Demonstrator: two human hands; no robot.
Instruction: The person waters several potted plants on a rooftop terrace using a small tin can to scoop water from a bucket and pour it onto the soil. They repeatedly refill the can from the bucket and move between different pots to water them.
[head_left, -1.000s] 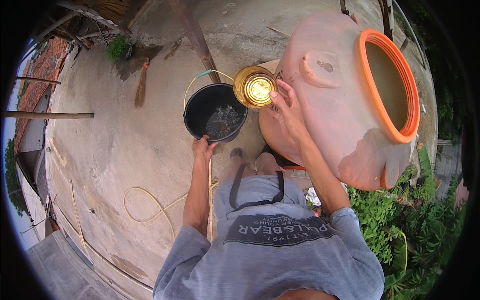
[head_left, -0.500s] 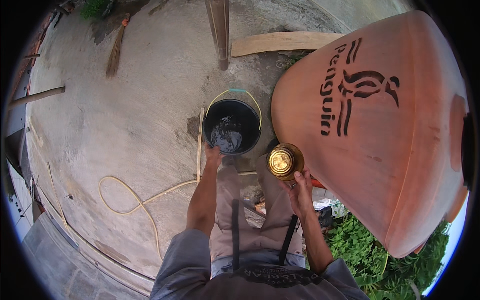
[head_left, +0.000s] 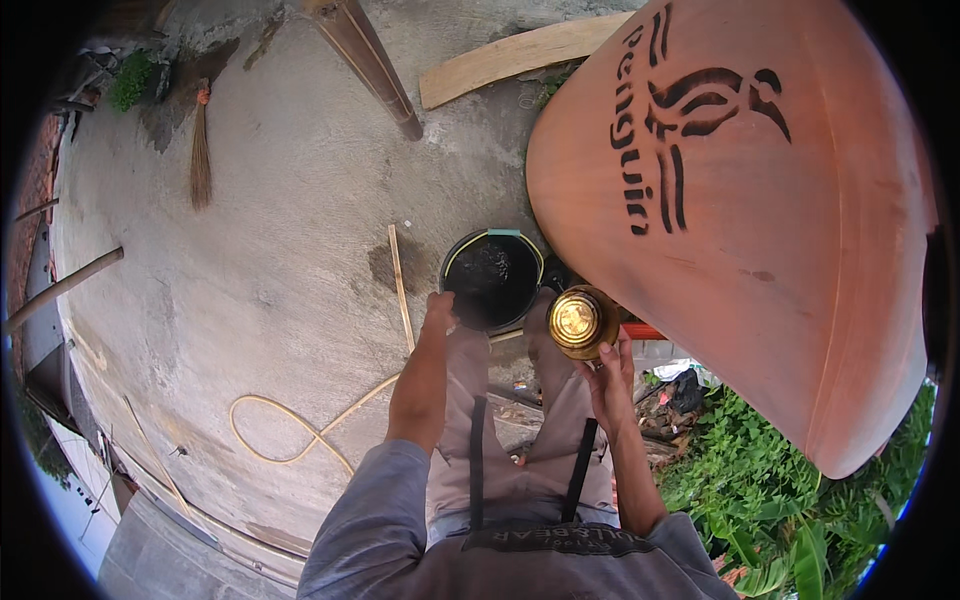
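My left hand [head_left: 440, 309] grips the near-left rim of a black bucket [head_left: 512, 305], fingers closed on its edge. Water glints inside the bucket, and its yellow wire handle with a teal grip [head_left: 503, 232] lies along the far rim. A shiny gold-coloured round bowl [head_left: 581, 322] with ringed circles on its face is in my right hand [head_left: 609, 376], thumb against its near side. It sits just right of the bucket and apart from it. How much water the bucket holds I cannot tell.
A large orange tank [head_left: 740, 200] lies tilted close on the right. A wooden post [head_left: 370, 70] and a plank [head_left: 520, 58] stand beyond the bucket. On the concrete floor are a thin wood strip [head_left: 401, 285], a looped hose [head_left: 270, 459] and a broom [head_left: 201, 150]. Green plants [head_left: 740, 475] grow at lower right.
The bucket has come right and nearer to me in my left hand, and its handle has dropped toward the rim. The bowl stays in my right hand, slightly farther right. The view has turned a little.
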